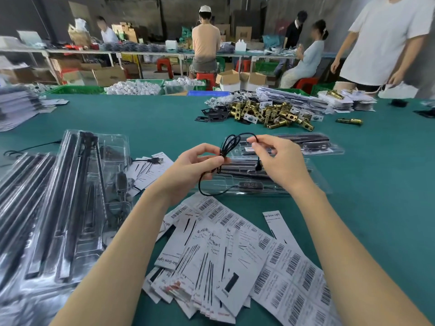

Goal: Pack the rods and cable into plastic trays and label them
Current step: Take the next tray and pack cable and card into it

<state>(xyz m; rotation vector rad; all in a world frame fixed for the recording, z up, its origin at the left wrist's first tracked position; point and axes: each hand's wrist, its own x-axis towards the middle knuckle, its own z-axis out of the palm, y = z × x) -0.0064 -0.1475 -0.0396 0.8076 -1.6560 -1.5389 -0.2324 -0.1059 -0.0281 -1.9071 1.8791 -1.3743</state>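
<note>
Above the clear plastic tray [306, 182] lying on the green desk [150, 118], both hands held the black cable [229, 143] in the air. The left hand [193, 170] pinched the bundled loops between thumb and fingers [213, 161], a slack loop hanging down toward the tray's near edge. The right hand [277, 158] pinched the cable's far strand between thumb and forefinger, its other fingers loosely curled. Dark rods [242, 169] already lay inside the tray. Just nearer than the tray, barcode labels [235, 245] were fanned out; left of it sat stacked packed trays [58, 208].
</note>
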